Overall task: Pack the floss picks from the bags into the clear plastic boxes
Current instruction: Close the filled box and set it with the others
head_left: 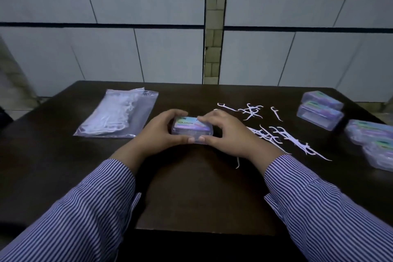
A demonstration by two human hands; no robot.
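Clear plastic box (190,131), lid closed, at the middle of the dark table (197,187), gripped by left hand (163,132) and right hand (226,134). Bag of floss picks (116,114) at left; loose floss picks (274,132) at right; further boxes (321,110) at far right.

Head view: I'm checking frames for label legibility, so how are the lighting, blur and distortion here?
Head view: dim, with a bluish cast; the dark table swallows shadows. The label on the clear box, held by the left hand and right hand, is too soft to read. The boxes at right are smeared. Wide-angle bending tilts the wall panels.
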